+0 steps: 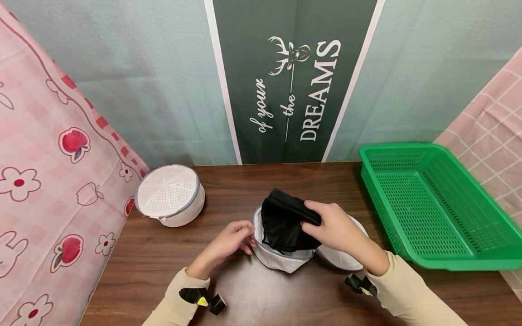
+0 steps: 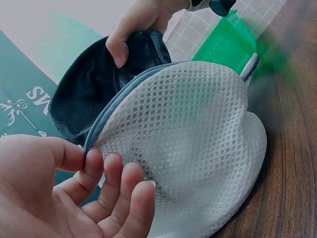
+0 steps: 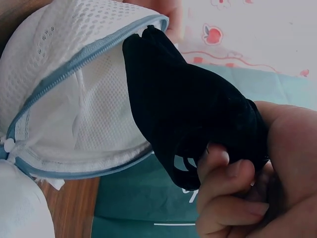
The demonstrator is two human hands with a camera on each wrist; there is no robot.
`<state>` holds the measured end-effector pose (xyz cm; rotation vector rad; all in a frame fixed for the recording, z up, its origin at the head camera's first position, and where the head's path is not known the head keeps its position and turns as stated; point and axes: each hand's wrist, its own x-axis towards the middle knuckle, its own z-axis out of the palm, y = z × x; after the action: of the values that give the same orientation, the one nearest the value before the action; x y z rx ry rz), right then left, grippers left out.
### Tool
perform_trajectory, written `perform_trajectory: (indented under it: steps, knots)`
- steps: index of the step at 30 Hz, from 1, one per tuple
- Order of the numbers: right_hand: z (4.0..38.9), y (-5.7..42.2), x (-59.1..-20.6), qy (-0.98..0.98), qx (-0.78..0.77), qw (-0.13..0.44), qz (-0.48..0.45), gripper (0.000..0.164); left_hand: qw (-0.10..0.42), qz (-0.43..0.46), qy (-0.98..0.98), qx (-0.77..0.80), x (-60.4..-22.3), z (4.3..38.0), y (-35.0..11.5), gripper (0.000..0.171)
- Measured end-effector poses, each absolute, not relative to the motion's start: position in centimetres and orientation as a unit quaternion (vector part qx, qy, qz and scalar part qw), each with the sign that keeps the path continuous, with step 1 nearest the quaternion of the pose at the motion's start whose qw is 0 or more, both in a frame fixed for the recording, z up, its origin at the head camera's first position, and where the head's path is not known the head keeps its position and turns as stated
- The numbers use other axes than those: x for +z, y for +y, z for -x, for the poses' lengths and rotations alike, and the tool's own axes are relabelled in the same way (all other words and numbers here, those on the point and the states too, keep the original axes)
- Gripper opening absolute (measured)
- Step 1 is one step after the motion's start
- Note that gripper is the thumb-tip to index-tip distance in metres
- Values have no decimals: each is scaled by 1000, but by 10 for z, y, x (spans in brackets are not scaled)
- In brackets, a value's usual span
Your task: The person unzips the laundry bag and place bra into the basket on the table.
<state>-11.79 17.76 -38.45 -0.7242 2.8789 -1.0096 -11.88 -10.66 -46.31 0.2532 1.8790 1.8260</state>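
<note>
A black bra, its cups folded together, is pinched between the thumb and fingers of my right hand. It is at the mouth of a white mesh laundry bag, partly over the opening. In the right wrist view the bag's grey-blue zipper is undone and the bra's lower end touches the rim. My left hand pinches the zipper edge between thumb and forefinger, as the left wrist view shows. The bag's round lid is folded back to the right, partly under my right forearm.
Another round mesh laundry bag with its lid on stands at the back left of the wooden table. On the right is a green plastic basket. Cloth curtains stand behind and at both sides.
</note>
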Motion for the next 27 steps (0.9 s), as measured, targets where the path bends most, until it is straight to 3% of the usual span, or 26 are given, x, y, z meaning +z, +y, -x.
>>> perform_trajectory:
  steps: [27]
  knots:
    - [122, 209, -360, 917, -356, 32, 180, 11, 250, -88, 694, 669, -465, 117, -106, 22]
